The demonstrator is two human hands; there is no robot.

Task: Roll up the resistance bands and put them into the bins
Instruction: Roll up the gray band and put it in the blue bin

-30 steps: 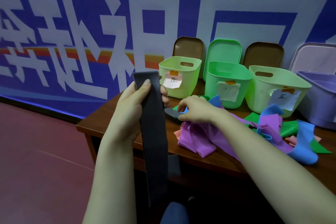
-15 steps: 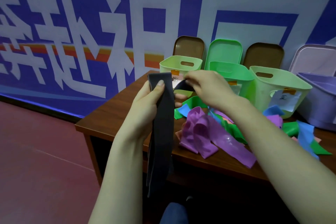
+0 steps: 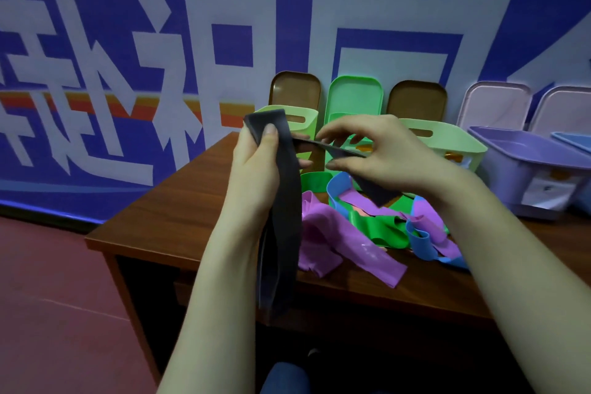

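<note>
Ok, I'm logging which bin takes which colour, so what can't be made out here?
Head view:
- Label on the purple bin: too small and blurred to read.
- Labels on the light green bins: behind the right hand and grey band.
- Bin contents: mostly hidden by their walls.
- Far-right blue bin: cut off by the frame edge.

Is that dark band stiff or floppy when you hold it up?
Probably floppy: the dark band droops straight down from the left hand. Likely light and thin, since the right hand holds its end with a fingertip pinch.
</note>
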